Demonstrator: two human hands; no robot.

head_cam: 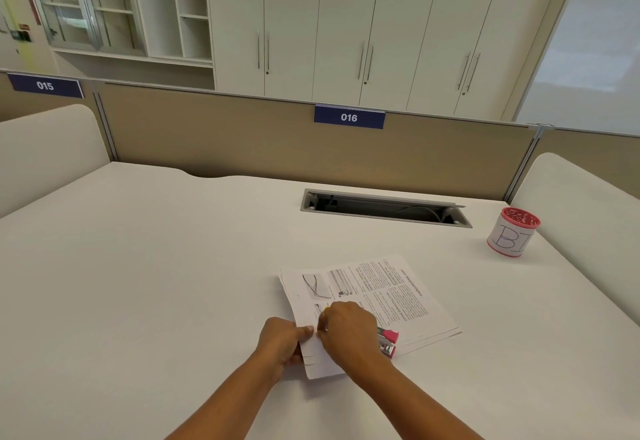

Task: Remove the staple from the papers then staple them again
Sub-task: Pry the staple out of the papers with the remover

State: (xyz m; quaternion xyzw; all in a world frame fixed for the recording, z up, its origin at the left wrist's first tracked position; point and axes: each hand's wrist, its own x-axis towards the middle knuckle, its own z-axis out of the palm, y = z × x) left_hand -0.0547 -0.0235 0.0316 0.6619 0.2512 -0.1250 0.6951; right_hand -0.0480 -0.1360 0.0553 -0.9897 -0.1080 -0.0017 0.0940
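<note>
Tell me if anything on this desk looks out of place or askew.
The papers lie crooked on the desk, their sheets fanned unevenly along the right edge, not squared up. The desk's cable hatch stands open. Nothing looks spilled or broken.

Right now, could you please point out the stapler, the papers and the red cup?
stapler [390, 337]: head view, its exposed pink end.
papers [405, 297]: head view, printed top sheet.
red cup [509, 237]: head view, its white label.
</note>
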